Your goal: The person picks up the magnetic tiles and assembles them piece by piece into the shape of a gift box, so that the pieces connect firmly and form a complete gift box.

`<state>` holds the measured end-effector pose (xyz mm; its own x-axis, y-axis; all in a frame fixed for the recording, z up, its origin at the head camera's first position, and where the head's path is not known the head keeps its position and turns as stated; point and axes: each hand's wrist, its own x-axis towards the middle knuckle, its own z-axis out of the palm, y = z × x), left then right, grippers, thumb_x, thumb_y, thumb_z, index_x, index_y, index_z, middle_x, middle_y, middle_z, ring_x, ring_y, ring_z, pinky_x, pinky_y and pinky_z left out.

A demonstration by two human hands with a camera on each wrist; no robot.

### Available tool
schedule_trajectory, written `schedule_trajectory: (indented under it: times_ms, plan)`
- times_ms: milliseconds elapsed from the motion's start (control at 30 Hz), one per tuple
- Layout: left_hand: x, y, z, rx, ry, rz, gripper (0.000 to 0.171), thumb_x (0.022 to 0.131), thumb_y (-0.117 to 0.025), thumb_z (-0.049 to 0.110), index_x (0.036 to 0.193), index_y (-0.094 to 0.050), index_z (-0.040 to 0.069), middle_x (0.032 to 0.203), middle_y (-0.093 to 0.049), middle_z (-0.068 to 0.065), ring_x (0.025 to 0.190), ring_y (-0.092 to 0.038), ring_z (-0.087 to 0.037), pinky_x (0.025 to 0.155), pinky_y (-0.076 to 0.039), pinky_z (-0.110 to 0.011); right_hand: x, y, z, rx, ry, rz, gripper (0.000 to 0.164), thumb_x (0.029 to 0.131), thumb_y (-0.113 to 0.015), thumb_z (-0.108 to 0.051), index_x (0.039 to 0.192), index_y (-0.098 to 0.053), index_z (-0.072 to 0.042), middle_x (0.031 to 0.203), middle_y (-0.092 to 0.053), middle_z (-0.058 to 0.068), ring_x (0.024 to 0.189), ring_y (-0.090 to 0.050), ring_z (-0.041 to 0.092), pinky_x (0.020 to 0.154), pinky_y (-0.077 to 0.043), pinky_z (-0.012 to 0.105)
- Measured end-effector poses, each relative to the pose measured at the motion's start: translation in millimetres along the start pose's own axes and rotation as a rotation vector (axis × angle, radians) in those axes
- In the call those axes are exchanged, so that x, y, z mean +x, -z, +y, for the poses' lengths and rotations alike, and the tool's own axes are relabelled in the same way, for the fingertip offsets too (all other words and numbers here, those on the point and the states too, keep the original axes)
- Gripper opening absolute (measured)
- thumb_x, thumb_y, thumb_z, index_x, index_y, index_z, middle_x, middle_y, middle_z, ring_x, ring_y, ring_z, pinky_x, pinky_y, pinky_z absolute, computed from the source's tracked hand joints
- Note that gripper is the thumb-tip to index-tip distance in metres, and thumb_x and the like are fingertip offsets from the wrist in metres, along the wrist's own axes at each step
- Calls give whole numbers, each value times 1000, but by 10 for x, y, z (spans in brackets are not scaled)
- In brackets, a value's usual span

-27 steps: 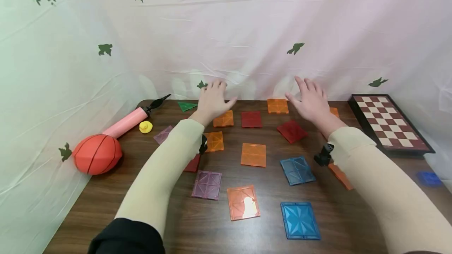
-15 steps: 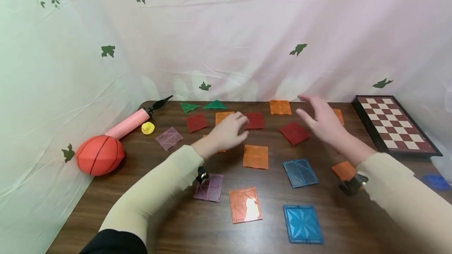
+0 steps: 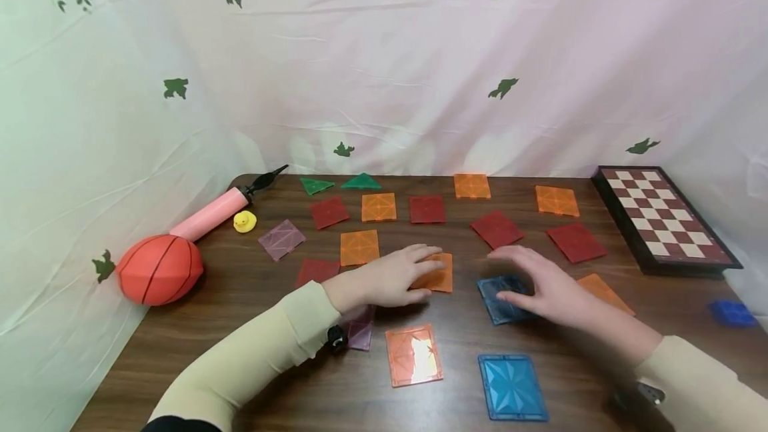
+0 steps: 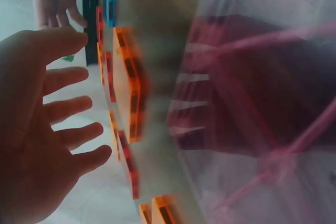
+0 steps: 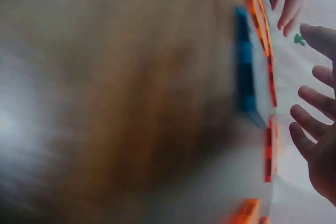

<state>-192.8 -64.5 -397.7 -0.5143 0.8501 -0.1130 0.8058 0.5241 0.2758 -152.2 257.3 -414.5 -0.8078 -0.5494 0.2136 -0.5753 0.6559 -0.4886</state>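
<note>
Translucent square magnetic tiles lie flat on the dark wooden table. In the head view my left hand hovers with relaxed, spread fingers, partly covering an orange tile and a purple tile. My right hand is over a dark blue tile, thumb apart from the fingers, holding nothing. Nearer the body are a pale orange tile and a bright blue tile. The left wrist view shows the left hand with its fingers separated; the right hand looks similar in the right wrist view.
Several red and orange tiles, such as a red tile, spread farther back, with green triangles. A red ball, pink pump and yellow duck are at left. A chessboard and a blue piece lie at right.
Both hands have come back from the far edge toward the body and lower over the middle tiles. Tiles they covered at the back now show. The tiles keep their places.
</note>
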Motion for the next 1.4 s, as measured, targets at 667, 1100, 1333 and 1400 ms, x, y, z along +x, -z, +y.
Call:
schedule_trajectory:
  times_ms: [667,1100,1333,1400]
  plan:
    - [-169,-224,212,122,11,-91,64,106,-51,41,158,-37,6,165,-27,-15,153,-22,-30,121,-19,-35,-140,-96,-65,-57,-16,-175,52,85,-85,-19,134,-68,-21,147,-53,14,131,-51,39,98,-47,62]
    - [-166,-213,227,118,-12,-78,61,106,-51,41,158,-41,11,162,-33,-15,150,-28,-31,121,-24,-38,189,-197,-113,-120,-17,-215,55,89,-80,-20,142,-63,-16,151,-48,18,136,-46,41,102,-45,61]
    - [-144,-240,238,129,-21,-66,62,106,-49,45,157,-41,13,161,-35,-13,148,-29,-30,120,-25,-43,245,-251,-99,-145,8,-201,56,88,-81,-22,141,-64,-15,151,-48,18,136,-46,40,102,-45,59]
    - [-134,-240,240,135,-19,-64,62,105,-50,45,158,-41,13,161,-35,-13,148,-29,-31,120,-25,-44,260,-262,-101,-146,13,-195,55,88,-81,-22,141,-64,-15,151,-48,17,136,-46,40,102,-45,59]
